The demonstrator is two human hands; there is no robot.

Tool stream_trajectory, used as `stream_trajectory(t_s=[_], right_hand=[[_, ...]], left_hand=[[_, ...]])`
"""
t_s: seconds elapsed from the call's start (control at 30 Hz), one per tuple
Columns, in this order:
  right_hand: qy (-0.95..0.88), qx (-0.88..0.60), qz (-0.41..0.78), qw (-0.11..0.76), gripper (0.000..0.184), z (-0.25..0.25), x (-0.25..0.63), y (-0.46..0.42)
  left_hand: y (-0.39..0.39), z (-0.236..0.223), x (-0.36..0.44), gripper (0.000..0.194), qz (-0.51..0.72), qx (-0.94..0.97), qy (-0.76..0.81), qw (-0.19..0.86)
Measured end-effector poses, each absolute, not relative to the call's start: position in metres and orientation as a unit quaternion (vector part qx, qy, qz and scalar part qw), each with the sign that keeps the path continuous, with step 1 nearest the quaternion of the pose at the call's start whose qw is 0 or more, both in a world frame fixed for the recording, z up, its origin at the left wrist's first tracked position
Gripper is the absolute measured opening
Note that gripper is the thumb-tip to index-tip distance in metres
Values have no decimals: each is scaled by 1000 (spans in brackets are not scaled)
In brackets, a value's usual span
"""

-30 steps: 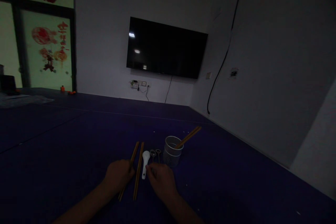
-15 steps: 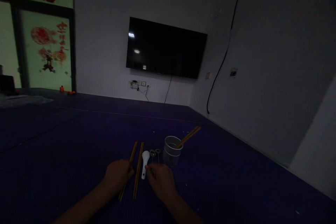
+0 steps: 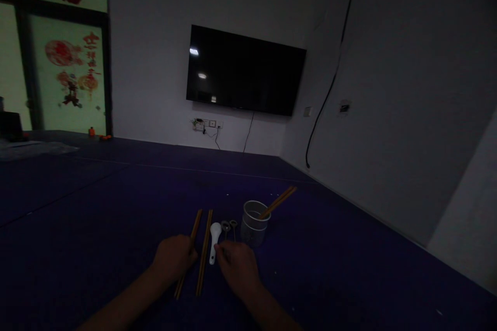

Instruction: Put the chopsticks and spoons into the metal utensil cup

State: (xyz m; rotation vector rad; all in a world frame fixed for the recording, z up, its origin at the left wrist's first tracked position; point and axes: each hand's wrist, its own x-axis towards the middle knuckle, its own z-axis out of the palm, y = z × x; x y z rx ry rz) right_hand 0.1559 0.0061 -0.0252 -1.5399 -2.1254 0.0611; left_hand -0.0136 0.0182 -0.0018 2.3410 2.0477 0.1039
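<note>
My left hand is closed around a pair of wooden chopsticks, which lies slanted on the dark blue surface. Just right of it lies a second pair of chopsticks, then a white spoon with its bowl pointing away from me. My right hand has curled fingers beside the white spoon's handle. It covers the lower handles of two metal spoons, so whether it grips them is hidden. Behind it stands a grey metal cup with more chopsticks leaning out to the right.
The wide blue surface reaches back to the walls. Clear plastic sheeting and small orange items are at the far left. A television hangs on the back wall, and a black cable runs down the right wall.
The chopsticks under my left hand have shifted very slightly to the left. My right hand, the spoons and the cup look unmoved.
</note>
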Motion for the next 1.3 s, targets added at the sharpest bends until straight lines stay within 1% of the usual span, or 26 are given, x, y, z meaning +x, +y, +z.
stream_trajectory(t_s=[0.4, 0.8, 1.0, 1.17, 1.3], right_hand=[[-782, -572, 31, 246, 30, -23, 156, 7], [-783, -559, 22, 272, 30, -25, 156, 6], [-785, -553, 10, 280, 31, -25, 156, 6], [-780, -543, -3, 311, 33, -25, 154, 4], [-769, -511, 36, 383, 33, -23, 154, 1]], left_hand=[[18, -5, -15, 33, 43, 750, 660, 9], [18, -8, -16, 32, 27, 757, 653, 1], [18, -9, -19, 33, 77, 734, 675, 24], [17, -3, -18, 35, 125, 724, 678, 3], [14, -6, -16, 32, 157, 764, 625, -45]])
